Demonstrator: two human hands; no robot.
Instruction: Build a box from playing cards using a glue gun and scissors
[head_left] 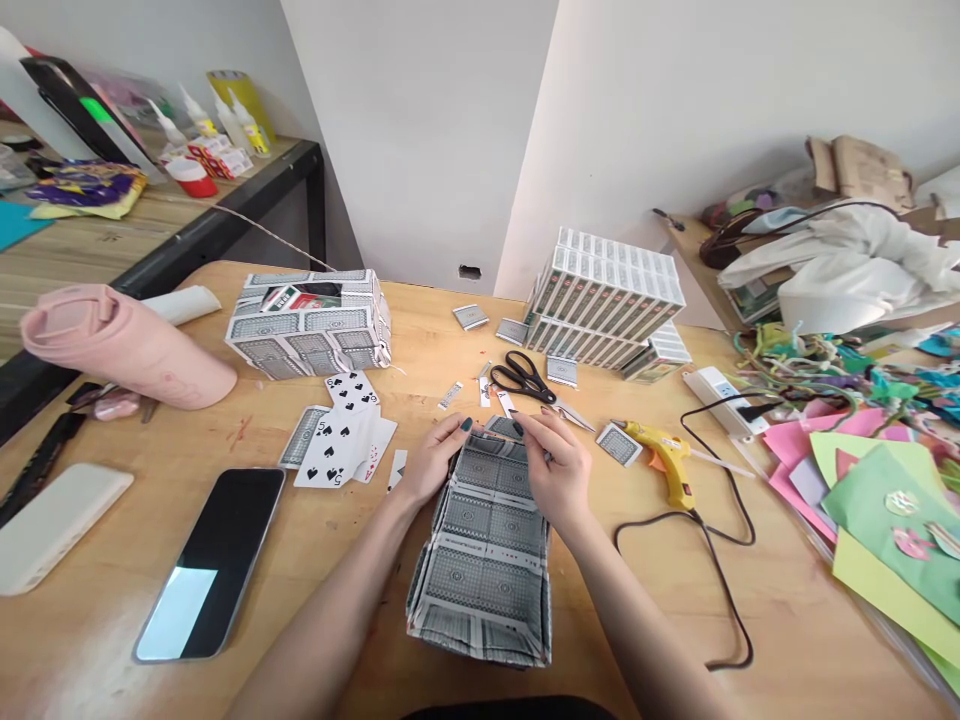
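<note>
In front of me a long box made of grey-backed playing cards [480, 575] lies on the table, with folded layers along its near end. My left hand [433, 462] is closed on its far left corner, the thumb on top. At the far right corner my right hand [556, 468] is closed, fingers bent in a pinch on the edge. A grey card flap [504, 428] shows between the two hands; whether it is joined to the box I cannot tell. Just beyond lie black-handled scissors [523, 378] and narrow cut card strips [450, 396].
A second card box [307, 325] stands at the left, near loose playing cards [330, 450] and a phone [214, 560]. Right of my hands are a yellow glue gun [671, 465] with its looping cable, stacked card packs [607, 300] and a power strip [724, 400].
</note>
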